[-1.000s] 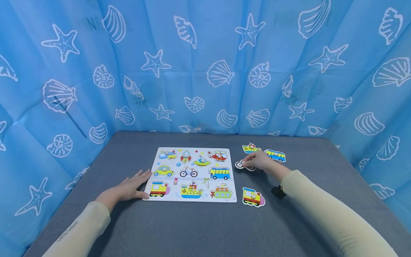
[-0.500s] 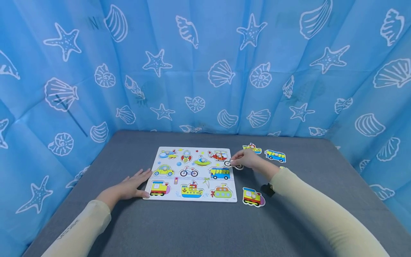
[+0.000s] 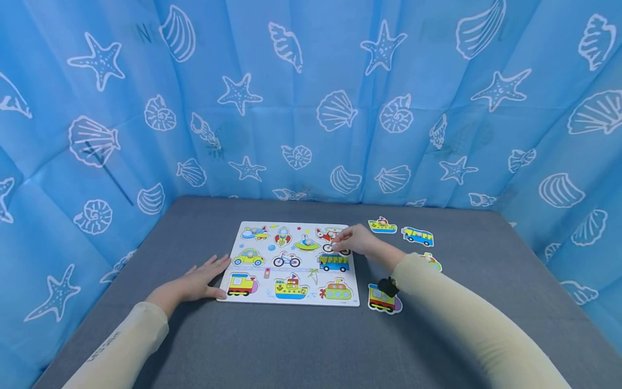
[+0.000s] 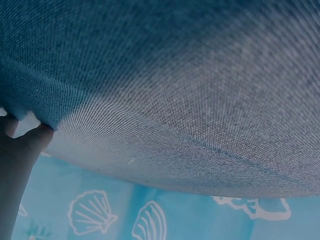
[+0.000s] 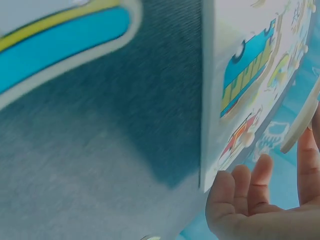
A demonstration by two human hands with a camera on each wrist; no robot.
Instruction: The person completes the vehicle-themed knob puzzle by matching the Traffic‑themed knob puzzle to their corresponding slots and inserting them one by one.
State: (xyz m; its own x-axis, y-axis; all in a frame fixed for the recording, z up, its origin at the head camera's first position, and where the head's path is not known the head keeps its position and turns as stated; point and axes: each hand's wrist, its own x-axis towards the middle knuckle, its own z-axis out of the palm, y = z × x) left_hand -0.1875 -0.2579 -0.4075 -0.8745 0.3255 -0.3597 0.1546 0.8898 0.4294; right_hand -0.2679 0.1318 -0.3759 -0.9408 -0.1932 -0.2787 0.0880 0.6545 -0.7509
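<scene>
A white puzzle board printed with vehicles lies flat on the grey table. My left hand rests at its left edge, fingers spread and thumb on the lower corner. Over the board's right side, my right hand pinches a bicycle puzzle piece, above the bus picture and near the helicopter. In the right wrist view the piece is seen edge-on, raised off the board. The printed bicycle shows in the middle row. Knobbed pieces sit in the top row and on the yellow car.
Right of the board lie a boat piece, a bus piece, a submarine piece partly behind the right sleeve, and a train piece partly covered by a black object at the wrist. A blue curtain stands behind the table.
My right hand has carried the bicycle piece leftward from beside the board to over its right side. The submarine piece has come into view behind the sleeve. My left hand stays put.
</scene>
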